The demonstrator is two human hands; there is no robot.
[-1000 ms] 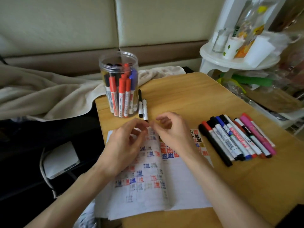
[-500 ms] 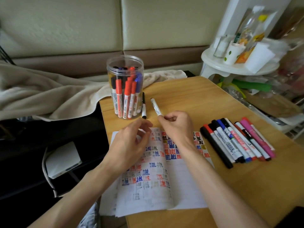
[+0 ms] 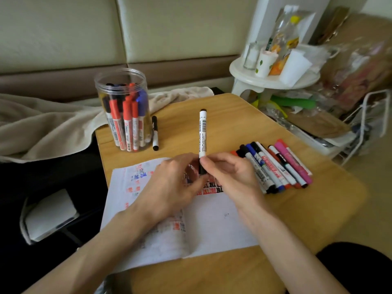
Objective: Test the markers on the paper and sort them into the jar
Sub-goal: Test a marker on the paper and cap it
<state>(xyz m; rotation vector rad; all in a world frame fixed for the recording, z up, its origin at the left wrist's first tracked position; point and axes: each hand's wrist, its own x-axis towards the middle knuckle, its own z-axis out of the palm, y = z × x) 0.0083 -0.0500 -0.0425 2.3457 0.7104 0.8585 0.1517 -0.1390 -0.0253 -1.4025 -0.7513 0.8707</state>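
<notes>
A thin white whiteboard marker (image 3: 202, 134) with a black cap stands nearly upright above the paper (image 3: 212, 221). My right hand (image 3: 231, 177) pinches its white barrel just above the cap. My left hand (image 3: 171, 185) grips the black cap end at the bottom. The paper, covered in red, blue and black test marks, lies under both hands. A clear plastic jar (image 3: 124, 109) with several red, blue and black markers stands at the table's far left. A row of several loose markers (image 3: 275, 166) lies to the right of my right hand.
One thin black-and-white marker (image 3: 155, 132) lies beside the jar. The wooden table (image 3: 244, 119) ends at a beige blanket (image 3: 42, 124) on the left. A white stool (image 3: 273, 81) with cups and bottles and a cluttered rack (image 3: 350, 124) stand at the right.
My right hand lifted the thin marker from beside the jar and brought it upright over the paper. My left hand came up and took hold of its cap end.
</notes>
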